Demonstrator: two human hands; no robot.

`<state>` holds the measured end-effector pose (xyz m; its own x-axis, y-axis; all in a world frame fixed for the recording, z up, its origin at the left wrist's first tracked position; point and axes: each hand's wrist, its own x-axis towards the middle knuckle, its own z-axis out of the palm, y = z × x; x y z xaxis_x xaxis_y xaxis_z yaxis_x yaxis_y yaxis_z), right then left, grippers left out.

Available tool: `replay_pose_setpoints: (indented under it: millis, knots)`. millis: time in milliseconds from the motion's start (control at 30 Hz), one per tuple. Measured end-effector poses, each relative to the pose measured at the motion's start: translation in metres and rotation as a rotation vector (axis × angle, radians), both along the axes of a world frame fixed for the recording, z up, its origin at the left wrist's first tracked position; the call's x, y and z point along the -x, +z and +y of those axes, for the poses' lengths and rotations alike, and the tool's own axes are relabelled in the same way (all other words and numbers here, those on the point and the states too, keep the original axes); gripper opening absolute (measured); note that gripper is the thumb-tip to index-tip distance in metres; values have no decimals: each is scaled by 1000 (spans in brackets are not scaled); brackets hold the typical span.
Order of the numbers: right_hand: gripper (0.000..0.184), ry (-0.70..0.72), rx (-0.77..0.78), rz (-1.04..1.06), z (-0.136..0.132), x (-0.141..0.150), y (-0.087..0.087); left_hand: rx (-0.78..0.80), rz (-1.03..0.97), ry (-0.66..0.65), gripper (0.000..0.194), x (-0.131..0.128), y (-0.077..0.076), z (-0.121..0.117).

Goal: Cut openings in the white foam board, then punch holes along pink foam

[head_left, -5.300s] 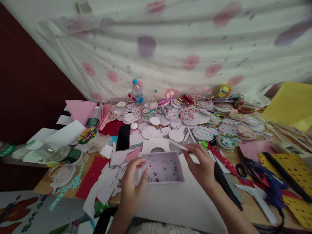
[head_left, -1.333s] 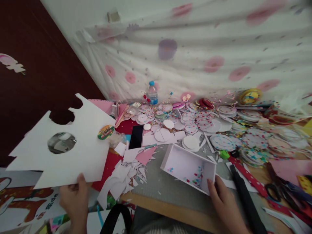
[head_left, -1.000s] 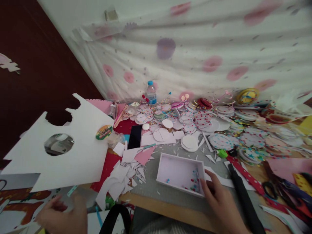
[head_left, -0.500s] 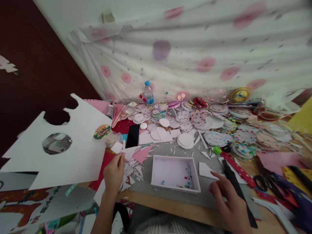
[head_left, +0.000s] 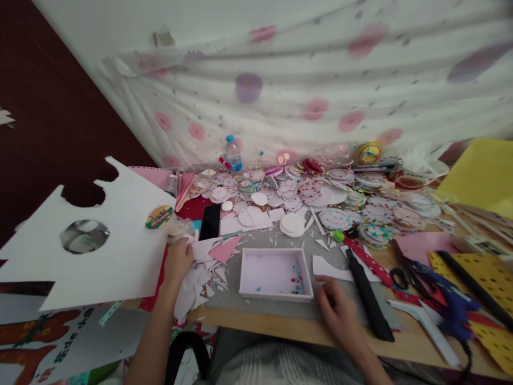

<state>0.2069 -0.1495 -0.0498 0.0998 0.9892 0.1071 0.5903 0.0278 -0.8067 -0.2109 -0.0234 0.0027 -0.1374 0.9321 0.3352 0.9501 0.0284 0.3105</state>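
Observation:
My left hand (head_left: 176, 262) reaches onto a heap of white paper scraps (head_left: 200, 275) just left of a black phone (head_left: 210, 222). Its fingertips are on the scraps beside a large white sheet with a round hole (head_left: 92, 240), and its fingers are mostly hidden behind the back of the hand. My right hand (head_left: 339, 310) rests on the grey mat (head_left: 280, 307) at the right front corner of a shallow white box (head_left: 276, 272). Its fingers are loosely bent and hold nothing. A little coloured confetti lies in the box.
A long black tool (head_left: 368, 294), scissors (head_left: 404, 270) and a blue glue gun (head_left: 449, 305) lie to the right. Several decorated paper discs (head_left: 312, 190) cover the back of the table by a water bottle (head_left: 233, 154). A yellow sheet (head_left: 481, 174) stands far right.
My left hand let go of the big white sheet, which now lies at the left, and moved onto the scraps. My right hand set the box flat, released it and settled beside it.

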Motion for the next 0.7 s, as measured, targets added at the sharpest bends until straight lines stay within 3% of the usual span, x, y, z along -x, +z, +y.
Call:
replay_pose_setpoints:
  millis: [133, 467, 600, 700]
  knots:
    - [25, 11, 16, 4, 1, 1, 2, -80, -79, -5, 32, -4, 13, -19]
    - [22, 33, 3, 56, 0, -2, 5, -171, -289, 127, 35, -50, 17, -116]
    - [22, 45, -7, 55, -2, -3, 2, -209, -467, 201, 46, -64, 22, -139]
    - [22, 45, -30, 53, -2, -3, 1, -221, -589, 184, 42, -73, 29, -149]
